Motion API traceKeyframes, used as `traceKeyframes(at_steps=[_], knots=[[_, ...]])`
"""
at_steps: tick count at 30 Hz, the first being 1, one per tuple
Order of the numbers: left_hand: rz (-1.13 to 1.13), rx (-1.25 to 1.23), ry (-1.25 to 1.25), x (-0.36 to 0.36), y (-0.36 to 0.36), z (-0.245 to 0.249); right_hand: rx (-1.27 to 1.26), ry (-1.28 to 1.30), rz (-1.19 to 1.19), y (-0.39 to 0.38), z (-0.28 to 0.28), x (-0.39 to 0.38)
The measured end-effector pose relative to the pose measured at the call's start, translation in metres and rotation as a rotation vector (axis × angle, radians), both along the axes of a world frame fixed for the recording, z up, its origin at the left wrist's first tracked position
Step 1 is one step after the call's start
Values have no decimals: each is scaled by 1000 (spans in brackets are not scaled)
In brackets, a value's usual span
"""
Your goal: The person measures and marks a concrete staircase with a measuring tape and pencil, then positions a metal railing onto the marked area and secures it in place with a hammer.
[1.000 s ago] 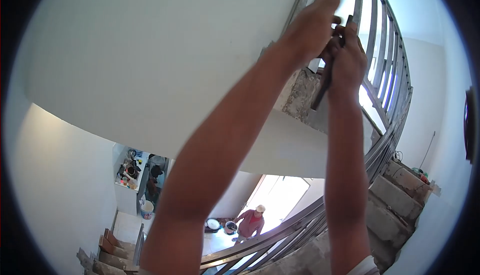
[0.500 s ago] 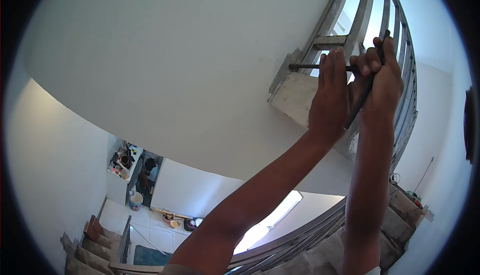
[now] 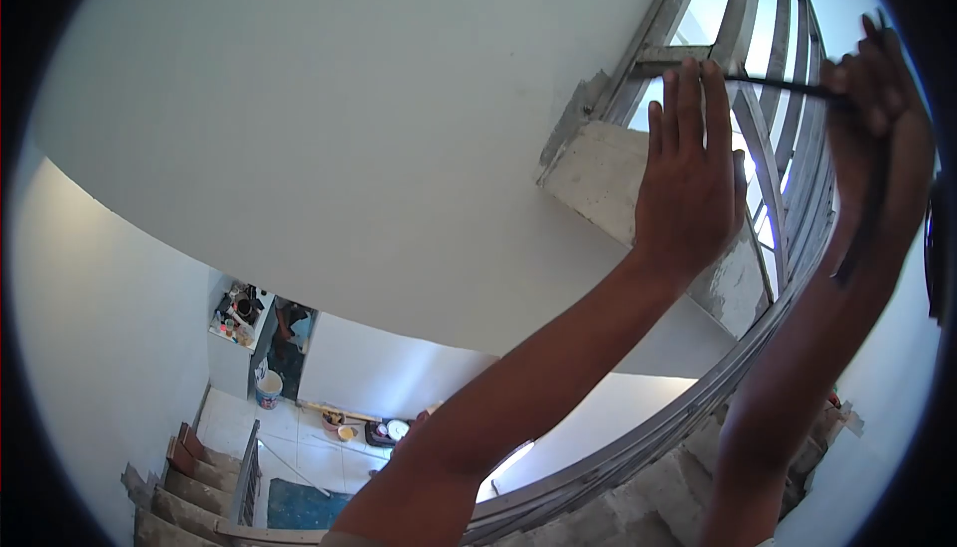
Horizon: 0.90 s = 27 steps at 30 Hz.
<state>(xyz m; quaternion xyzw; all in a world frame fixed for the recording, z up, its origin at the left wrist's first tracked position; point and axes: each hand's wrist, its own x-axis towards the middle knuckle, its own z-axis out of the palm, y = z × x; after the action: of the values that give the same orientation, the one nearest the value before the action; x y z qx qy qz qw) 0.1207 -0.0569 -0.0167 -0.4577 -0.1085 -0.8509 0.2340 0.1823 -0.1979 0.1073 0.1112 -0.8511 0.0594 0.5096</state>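
My right hand [image 3: 877, 99] is up at the far right, fingers wrapped around a dark metal T-shaped wrench [image 3: 788, 84]. Its thin shank points left toward the railing, and its handle bar hangs down along my forearm, smeared by motion. My left hand [image 3: 690, 153] is raised with its back to me, fingers stretched upward and apart. The shank's end lies right beside its fingertips in this view. Behind the left hand are the metal railing [image 3: 743, 9] and a pale concrete step end [image 3: 598, 173]. A small bolt-like knob [image 3: 588, 111] shows at the grey wall patch.
A curved white wall [image 3: 349, 148] fills the middle. Below, a curved handrail [image 3: 598, 477] runs beside rough steps [image 3: 648, 502]. On the lower floor are a bucket [image 3: 268, 388], a blue mat [image 3: 299, 505], a cluttered counter [image 3: 239, 318] and a person [image 3: 294, 326].
The wrench has come away from the wall, moving right and slightly up with my right hand. My left hand has shifted right and its fingers have spread, off the shank.
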Motion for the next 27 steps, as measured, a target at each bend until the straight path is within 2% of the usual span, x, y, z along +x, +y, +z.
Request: traceKeyframes(at_steps=[2,4,6,8,10,13,19,26,27], knots=[[-2,1,22,-1,-2,-6,48,96,-145,-20,0,-16],[9,32,34,-3,-7,-3,-24,76,-251,-24,-1,-29],[-126,-3,57,-4,-7,-8,0,25,-267,-4,5,-25],[-108,-4,53,-8,-6,-6,-75,-12,-273,2,0,-29],[-205,-54,74,-9,-6,-8,-85,-10,-287,9,-1,-32],[-117,-58,46,-9,1,-7,-39,-210,-292,22,9,-26],[-85,-81,53,-7,4,-9,18,-386,-401,29,18,-20],[-136,-109,46,-8,0,-12,19,-449,-422,32,24,-19],[-187,-105,58,-8,-1,-12,62,-523,-416,34,28,-18]])
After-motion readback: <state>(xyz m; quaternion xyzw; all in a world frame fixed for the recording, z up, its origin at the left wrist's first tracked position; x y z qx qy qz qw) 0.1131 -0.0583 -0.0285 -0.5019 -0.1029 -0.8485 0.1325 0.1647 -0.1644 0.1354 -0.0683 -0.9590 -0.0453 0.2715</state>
